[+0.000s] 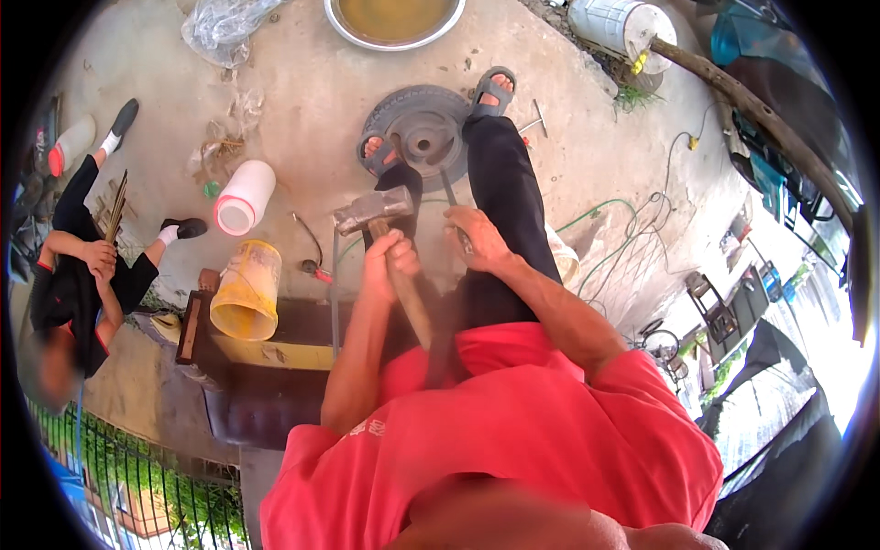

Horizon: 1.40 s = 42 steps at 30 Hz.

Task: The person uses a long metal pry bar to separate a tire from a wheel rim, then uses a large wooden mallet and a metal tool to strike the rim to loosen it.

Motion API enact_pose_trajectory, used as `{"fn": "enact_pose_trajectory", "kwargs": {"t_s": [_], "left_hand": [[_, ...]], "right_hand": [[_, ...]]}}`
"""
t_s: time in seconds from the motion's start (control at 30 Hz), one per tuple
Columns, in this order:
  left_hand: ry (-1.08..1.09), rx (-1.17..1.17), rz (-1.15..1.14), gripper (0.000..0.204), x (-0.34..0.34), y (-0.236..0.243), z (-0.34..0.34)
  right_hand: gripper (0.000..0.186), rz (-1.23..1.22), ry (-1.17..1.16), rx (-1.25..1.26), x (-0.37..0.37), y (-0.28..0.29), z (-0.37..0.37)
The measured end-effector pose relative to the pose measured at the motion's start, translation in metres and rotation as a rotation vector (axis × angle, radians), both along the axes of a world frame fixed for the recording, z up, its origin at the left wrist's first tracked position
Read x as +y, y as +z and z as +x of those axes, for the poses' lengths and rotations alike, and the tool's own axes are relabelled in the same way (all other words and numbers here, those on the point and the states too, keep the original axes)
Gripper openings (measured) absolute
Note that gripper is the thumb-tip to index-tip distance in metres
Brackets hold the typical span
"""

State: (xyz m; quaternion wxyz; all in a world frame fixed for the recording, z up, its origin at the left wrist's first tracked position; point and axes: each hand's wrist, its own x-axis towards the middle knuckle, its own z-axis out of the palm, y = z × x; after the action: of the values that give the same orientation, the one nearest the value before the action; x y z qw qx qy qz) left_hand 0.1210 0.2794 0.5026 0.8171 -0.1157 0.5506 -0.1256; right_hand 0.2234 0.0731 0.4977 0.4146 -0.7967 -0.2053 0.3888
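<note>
The left hand clutches a hammer just below its head; the right hand grasps a bar pointing at the wheel, flat on the far floor between 2 sandals

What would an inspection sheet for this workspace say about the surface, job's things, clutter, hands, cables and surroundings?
Surface: concrete floor, stained, with scattered debris.
Job's things: hammer, dark bar, and wheel lying flat by the feet.
Clutter: yellow bucket, plastic bag, basin of cloudy liquid.
Hands: left hand closed on the hammer's wooden handle; right hand closed on the bar.
Cables: green cord curving across the floor, right.
Surroundings: another person at left; wooden pole at upper right.
</note>
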Motion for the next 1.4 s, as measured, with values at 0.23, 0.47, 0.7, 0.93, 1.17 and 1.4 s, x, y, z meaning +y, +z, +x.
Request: {"fn": "enact_pose_trajectory", "kwargs": {"t_s": [0.23, 0.47, 0.7, 0.93, 1.17, 1.4], "left_hand": [[0.291, -0.074, -0.094, 0.015, -0.034, 0.001, -0.024], [0.307, -0.033, -0.165, 0.016, -0.075, -0.004, -0.001], [-0.05, 0.065, -0.031, 0.016, -0.088, -0.01, 0.001], [-0.006, 0.101, -0.09, 0.016, -0.082, -0.014, -0.004], [0.134, 0.074, -0.098, 0.013, -0.081, -0.016, -0.016], [0.14, 0.048, -0.162, 0.014, -0.094, -0.015, -0.021]], "right_hand": [[0.015, -0.013, 0.229, 0.084, -0.01, -0.022, 0.025], [0.019, 0.043, 0.263, 0.037, -0.034, -0.039, 0.059], [0.015, 0.031, 0.08, -0.057, -0.037, -0.057, 0.086], [0.012, 0.082, -0.175, 0.007, -0.023, -0.07, 0.103], [0.023, -0.025, -0.506, 0.074, -0.014, -0.08, 0.098], [0.031, -0.082, -0.532, 0.1, -0.02, -0.092, 0.1]]}}
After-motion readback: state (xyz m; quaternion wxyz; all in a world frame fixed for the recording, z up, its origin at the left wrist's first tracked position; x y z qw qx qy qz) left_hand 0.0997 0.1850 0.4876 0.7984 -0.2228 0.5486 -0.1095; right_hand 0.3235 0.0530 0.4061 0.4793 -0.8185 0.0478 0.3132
